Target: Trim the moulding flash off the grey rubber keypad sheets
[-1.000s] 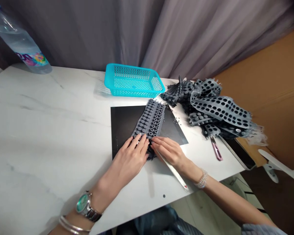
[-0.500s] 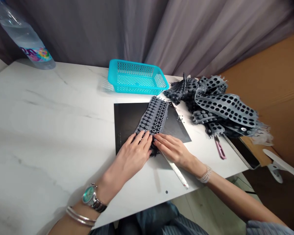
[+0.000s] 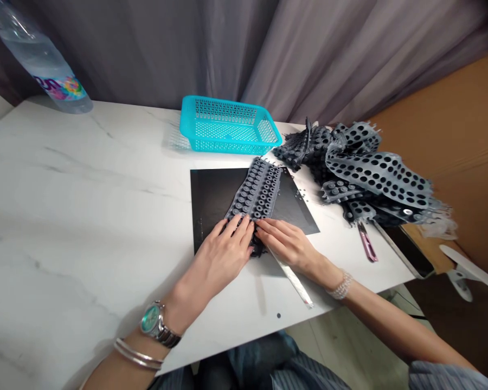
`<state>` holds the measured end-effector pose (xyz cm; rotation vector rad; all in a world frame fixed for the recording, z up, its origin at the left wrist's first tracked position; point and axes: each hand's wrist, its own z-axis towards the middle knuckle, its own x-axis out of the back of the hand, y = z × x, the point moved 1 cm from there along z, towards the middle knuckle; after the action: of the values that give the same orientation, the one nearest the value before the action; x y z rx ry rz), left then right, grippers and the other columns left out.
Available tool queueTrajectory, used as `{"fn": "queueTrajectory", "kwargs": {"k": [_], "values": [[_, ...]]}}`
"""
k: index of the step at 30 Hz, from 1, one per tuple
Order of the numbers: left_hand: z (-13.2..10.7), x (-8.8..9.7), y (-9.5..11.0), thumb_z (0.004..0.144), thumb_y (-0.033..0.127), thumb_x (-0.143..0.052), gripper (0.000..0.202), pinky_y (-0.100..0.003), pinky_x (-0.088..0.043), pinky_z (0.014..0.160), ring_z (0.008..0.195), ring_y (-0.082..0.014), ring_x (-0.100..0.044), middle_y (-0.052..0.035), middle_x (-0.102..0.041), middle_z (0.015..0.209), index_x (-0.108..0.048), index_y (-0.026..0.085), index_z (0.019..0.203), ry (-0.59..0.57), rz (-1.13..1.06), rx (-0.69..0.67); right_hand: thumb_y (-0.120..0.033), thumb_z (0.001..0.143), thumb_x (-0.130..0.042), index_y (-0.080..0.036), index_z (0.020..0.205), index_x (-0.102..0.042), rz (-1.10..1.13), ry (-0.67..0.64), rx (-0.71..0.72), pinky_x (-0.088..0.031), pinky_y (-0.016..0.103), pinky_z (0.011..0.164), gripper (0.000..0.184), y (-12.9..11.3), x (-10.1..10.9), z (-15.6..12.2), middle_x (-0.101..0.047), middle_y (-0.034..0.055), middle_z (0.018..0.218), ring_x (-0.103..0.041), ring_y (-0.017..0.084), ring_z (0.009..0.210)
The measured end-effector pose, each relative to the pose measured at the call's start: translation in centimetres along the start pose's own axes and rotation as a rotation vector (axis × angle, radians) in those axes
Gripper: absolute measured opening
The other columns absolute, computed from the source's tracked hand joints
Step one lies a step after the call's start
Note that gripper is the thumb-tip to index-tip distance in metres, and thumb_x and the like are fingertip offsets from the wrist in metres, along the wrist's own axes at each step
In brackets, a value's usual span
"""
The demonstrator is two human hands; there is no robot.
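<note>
A grey rubber strip studded with small round buttons (image 3: 258, 190) lies on a black mat (image 3: 212, 196) on the white marble table (image 3: 85, 200). My left hand (image 3: 222, 253) lies flat, fingers stretched out, pressing the strip's near end. My right hand (image 3: 287, 245) rests beside it, fingertips on the same end of the strip, fingers extended. A thin white-handled blade or tool (image 3: 293, 279) lies under my right hand and sticks out toward the table's front edge; whether the hand grips it cannot be made out.
A turquoise perforated basket (image 3: 228, 127) stands behind the mat. A heap of grey perforated rubber sheets (image 3: 366, 176) lies at the right, with a pink-handled tool (image 3: 366, 244) and a dark phone (image 3: 410, 252) near the edge. A water bottle (image 3: 36, 59) stands far left.
Both hands have stayed on the strip's near end with only slight finger shifts. The view has drifted a little, so everything sits slightly higher and to the right.
</note>
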<state>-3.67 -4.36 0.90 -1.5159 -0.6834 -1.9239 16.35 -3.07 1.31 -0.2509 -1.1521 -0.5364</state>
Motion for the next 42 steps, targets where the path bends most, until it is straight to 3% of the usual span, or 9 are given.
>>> {"fn": "queueTrajectory", "kwargs": {"k": [10,28,42], "values": [[0.03,0.06,0.07,0.102,0.025,-0.034,0.045,-0.042,-0.036,0.11,0.135,-0.0273,-0.043,-0.0135,-0.051,0.145,-0.046,0.006,0.141,0.011,0.004,0.004,-0.009,0.097,-0.042,-0.012,0.106,-0.062,-0.023,-0.018,-0.045,-0.056,0.041,0.082,0.023,-0.15,-0.04,-0.27,-0.066,0.0175,0.122,-0.061,0.026,0.114],[0.02,-0.16,0.04,0.102,0.025,-0.033,0.046,-0.044,-0.037,0.11,0.136,-0.0279,-0.043,-0.0143,-0.05,0.146,-0.044,0.005,0.142,0.003,-0.012,0.003,-0.008,0.095,-0.047,-0.01,0.108,-0.062,0.032,-0.021,-0.03,-0.058,0.044,0.08,0.02,0.28,-0.39,-0.59,-0.065,0.0198,0.124,-0.059,0.029,0.115],[0.01,-0.23,0.03,0.101,0.024,-0.033,0.046,-0.044,-0.036,0.11,0.137,-0.0271,-0.041,-0.0137,-0.049,0.147,-0.045,0.006,0.142,0.006,-0.02,0.011,-0.009,0.097,-0.04,-0.011,0.106,-0.061,0.086,-0.054,-0.06,-0.059,0.045,0.089,0.023,0.31,-0.35,0.38,-0.065,0.0194,0.119,-0.058,0.027,0.115]]}}
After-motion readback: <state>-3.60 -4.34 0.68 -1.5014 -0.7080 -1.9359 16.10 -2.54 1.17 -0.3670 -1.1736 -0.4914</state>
